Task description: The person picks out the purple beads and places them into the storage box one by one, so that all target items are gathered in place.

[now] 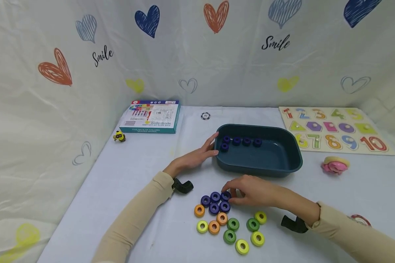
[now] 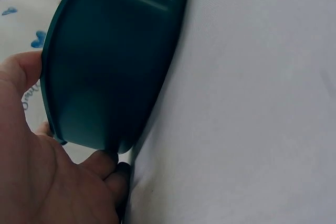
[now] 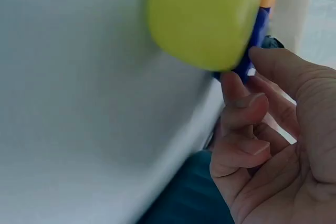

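Five purple rings (image 1: 247, 143) inside a dark teal bin (image 1: 264, 159), five loose purple rings (image 1: 214, 212) outside.
The bin — oblong, round-cornered, upright — stands right of centre, its rings toward its upper left. The loose ones cluster at lower centre — four flat, holes up, the upper-right one partly hidden.

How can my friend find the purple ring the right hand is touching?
Find the big teal bin, then the loose rings on the table in front of it. Of the five purple rings there, our ring ends the farther row, on the right. Only this one is touched by the right hand.
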Demonstrator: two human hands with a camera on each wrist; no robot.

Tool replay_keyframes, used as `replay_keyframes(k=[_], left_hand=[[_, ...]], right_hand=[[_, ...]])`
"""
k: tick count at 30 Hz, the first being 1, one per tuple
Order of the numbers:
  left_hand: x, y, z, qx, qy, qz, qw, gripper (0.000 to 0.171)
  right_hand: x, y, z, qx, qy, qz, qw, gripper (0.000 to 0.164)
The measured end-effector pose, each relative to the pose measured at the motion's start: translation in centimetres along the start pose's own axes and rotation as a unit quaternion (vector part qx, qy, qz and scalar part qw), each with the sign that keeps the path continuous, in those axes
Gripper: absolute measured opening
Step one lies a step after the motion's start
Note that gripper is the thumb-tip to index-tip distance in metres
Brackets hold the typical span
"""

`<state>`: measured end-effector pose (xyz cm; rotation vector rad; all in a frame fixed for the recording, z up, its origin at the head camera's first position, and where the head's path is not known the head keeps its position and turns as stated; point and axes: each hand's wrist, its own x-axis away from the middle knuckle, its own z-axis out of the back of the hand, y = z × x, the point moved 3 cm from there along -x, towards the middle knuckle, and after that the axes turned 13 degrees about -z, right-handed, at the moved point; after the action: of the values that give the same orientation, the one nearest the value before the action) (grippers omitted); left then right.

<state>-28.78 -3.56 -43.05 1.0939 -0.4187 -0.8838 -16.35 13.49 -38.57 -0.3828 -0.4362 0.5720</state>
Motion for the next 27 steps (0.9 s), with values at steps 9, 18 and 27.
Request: replay_keyframes(k=[9, 18, 27], left_hand=[[0.1, -0.2, -0.1, -0.003, 0.004, 0.011, 0.9999, 0.059], [0.1, 0.3, -0.1, 0.001, 0.003, 0.005, 1.0000, 0.059], [0.0, 0.0, -0.2, 0.002, 0.002, 0.002, 1.0000, 0.060]], right_hand=[[0.7, 1.2, -0.2, -0.035, -0.014, -0.003, 0.999, 0.023], [2.2, 3.1, 0.1, -0.063, -0.024, 0.014, 0.998, 0.026], [3.0, 3.2, 1.4, -0.087, -0.004, 0.014, 0.996, 0.034]])
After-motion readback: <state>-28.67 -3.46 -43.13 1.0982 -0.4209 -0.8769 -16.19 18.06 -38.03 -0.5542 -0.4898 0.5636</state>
